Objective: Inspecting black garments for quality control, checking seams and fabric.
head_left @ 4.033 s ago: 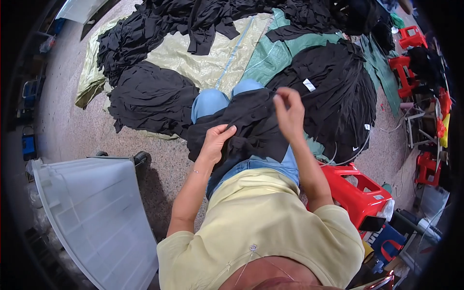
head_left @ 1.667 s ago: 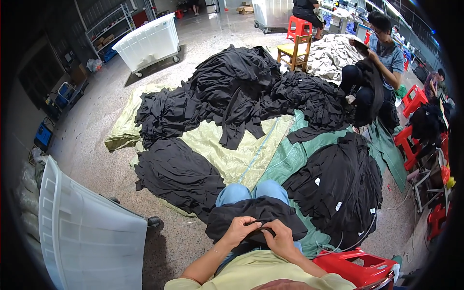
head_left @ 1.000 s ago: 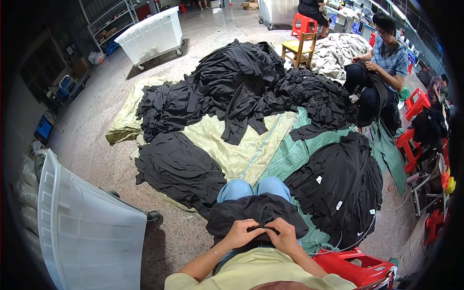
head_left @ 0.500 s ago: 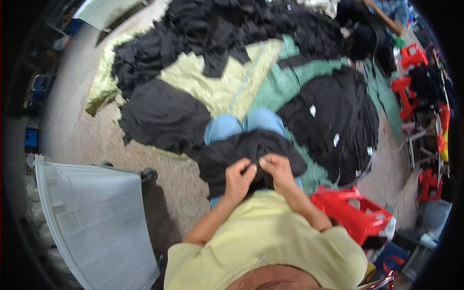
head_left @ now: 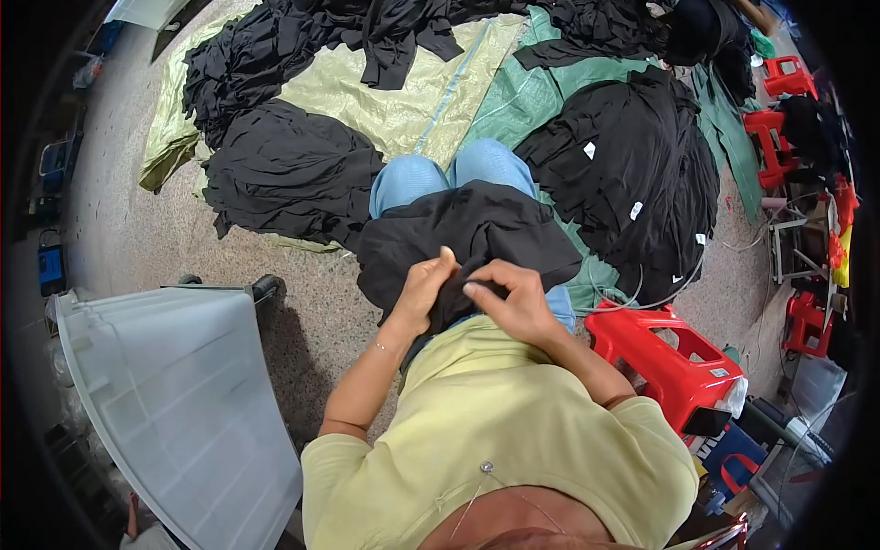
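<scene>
A black garment [head_left: 527, 229] lies bunched across my lap, over blue trousers [head_left: 410, 179]. My left hand [head_left: 425, 291] is closed on its near part, thumb pointing up and the other fingers partly hidden by the cloth. Just right of it, my right hand [head_left: 513, 301] pinches the black cloth between thumb and forefinger, near the garment's middle. A small gap separates the two hands. Whether anything small sits in the fold between them I cannot tell.
Black garment heaps lie left [head_left: 284, 174] and right [head_left: 632, 174] of my knees, on yellow [head_left: 367, 101] and green [head_left: 518, 110] sheeting. A pale wheeled bin [head_left: 183, 385] stands at left. A red stool [head_left: 665, 357] with a phone [head_left: 707, 422] is at right. Another person sits at far right.
My hands have shifted left and slightly apart; the right hand's fingers now reach across toward the left. The view has tilted, so the heaps appear higher.
</scene>
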`<state>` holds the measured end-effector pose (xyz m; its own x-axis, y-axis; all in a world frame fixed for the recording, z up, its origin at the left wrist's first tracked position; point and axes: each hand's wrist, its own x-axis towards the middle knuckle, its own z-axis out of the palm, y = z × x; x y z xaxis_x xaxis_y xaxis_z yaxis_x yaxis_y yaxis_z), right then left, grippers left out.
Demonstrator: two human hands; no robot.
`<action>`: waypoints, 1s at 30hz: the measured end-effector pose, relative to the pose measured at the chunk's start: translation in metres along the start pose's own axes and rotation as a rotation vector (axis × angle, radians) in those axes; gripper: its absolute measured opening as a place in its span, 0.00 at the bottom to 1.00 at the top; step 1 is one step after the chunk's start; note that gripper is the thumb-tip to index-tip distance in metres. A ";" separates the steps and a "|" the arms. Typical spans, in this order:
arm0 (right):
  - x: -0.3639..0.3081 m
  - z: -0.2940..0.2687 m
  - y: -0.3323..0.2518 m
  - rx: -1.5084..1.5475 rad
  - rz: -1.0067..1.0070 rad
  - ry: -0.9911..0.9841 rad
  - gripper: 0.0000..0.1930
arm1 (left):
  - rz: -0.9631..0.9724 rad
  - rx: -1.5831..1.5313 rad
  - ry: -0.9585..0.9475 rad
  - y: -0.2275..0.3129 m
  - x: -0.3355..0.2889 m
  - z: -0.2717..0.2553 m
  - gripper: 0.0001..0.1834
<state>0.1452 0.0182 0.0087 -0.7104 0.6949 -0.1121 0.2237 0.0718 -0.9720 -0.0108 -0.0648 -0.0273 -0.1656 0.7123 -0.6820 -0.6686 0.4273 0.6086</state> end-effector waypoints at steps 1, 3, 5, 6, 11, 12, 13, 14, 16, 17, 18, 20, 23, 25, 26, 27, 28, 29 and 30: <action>-0.004 0.003 -0.002 -0.006 -0.049 -0.060 0.07 | -0.134 0.009 -0.037 0.000 0.001 -0.006 0.26; -0.008 0.006 -0.005 -0.155 -0.177 -0.124 0.07 | -0.132 0.112 -0.149 0.011 -0.002 0.004 0.25; -0.009 0.010 0.000 -0.245 -0.195 -0.172 0.08 | 0.075 0.523 -0.234 0.012 0.011 -0.005 0.25; -0.008 0.009 0.002 -0.265 -0.190 -0.190 0.09 | 0.150 0.637 -0.174 0.025 0.005 0.006 0.25; 0.002 -0.002 -0.003 -0.239 -0.192 -0.108 0.07 | 0.410 0.401 0.010 0.016 0.020 0.022 0.17; 0.003 -0.003 -0.003 -0.228 -0.190 -0.035 0.07 | 0.401 0.262 0.047 0.021 0.018 0.032 0.16; 0.007 -0.005 -0.002 -0.217 -0.192 0.035 0.06 | 0.394 0.121 0.085 0.026 0.016 0.037 0.15; 0.011 -0.006 -0.001 -0.246 -0.217 0.052 0.07 | 0.404 0.122 0.096 0.026 0.016 0.032 0.14; 0.015 -0.004 -0.003 -0.319 -0.280 0.057 0.07 | 0.393 0.156 0.149 0.025 0.012 0.023 0.16; 0.016 -0.002 -0.006 -0.325 -0.284 0.026 0.08 | 0.466 0.193 0.189 0.009 0.022 0.008 0.17; 0.017 -0.005 -0.007 -0.329 -0.278 -0.033 0.07 | 0.486 0.172 0.186 0.006 0.022 0.011 0.18; 0.016 -0.008 -0.014 -0.266 -0.283 -0.091 0.06 | 0.486 0.289 0.154 -0.006 0.027 0.000 0.12; 0.008 -0.013 -0.012 -0.294 -0.185 0.004 0.05 | 0.560 0.296 0.241 -0.004 0.031 0.013 0.07; 0.004 -0.011 -0.007 -0.296 -0.191 0.075 0.04 | 0.613 0.280 0.231 -0.001 0.028 0.014 0.09; 0.005 -0.012 -0.008 -0.294 -0.204 0.050 0.04 | 0.605 0.351 0.198 -0.001 0.028 0.014 0.09; 0.006 -0.012 -0.009 -0.302 -0.229 0.054 0.04 | 0.544 0.424 0.068 0.007 0.020 0.016 0.09; 0.007 -0.013 -0.010 -0.310 -0.249 0.067 0.04 | 0.465 0.378 -0.036 0.012 0.011 0.020 0.09; 0.010 -0.013 -0.009 -0.309 -0.297 0.067 0.04 | 0.459 0.273 -0.019 0.009 0.011 0.023 0.12; 0.012 -0.013 -0.008 -0.307 -0.341 0.073 0.04 | 0.431 0.199 -0.049 0.008 0.011 0.021 0.10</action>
<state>0.1432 0.0356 0.0177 -0.7309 0.6430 0.2286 0.1808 0.5054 -0.8437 -0.0024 -0.0421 -0.0217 -0.3596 0.8714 -0.3337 -0.3943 0.1822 0.9007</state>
